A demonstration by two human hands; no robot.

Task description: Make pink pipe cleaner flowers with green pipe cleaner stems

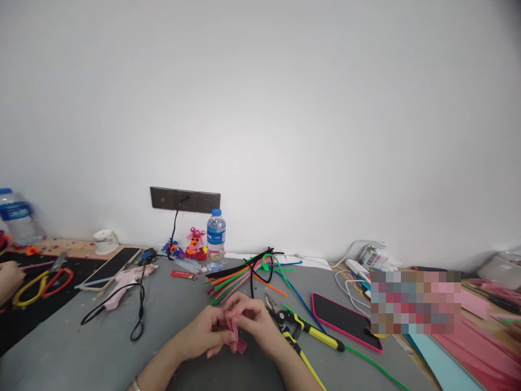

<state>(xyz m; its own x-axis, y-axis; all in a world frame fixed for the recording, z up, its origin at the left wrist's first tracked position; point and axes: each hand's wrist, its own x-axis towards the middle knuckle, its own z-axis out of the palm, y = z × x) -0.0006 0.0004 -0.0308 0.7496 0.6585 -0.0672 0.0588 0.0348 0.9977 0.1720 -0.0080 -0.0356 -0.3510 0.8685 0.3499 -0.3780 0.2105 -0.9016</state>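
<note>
Low in the middle of the view, my left hand (203, 331) and my right hand (256, 323) meet over the grey table (101, 353). Both pinch a folded pink pipe cleaner (235, 332) between their fingertips, and its looped end hangs below the fingers. A bundle of coloured pipe cleaners (240, 274) lies just beyond the hands. Black and yellow pliers (303, 328) rest right beside my right hand.
A phone in a pink case (345, 320) lies to the right, next to white cables (354, 282). A water bottle (215, 239) and small pipe-cleaner figures (191, 247) stand by the wall socket. A pink glue gun (126, 279) and black cord lie left. Another person's hand (8, 279) shows at far left.
</note>
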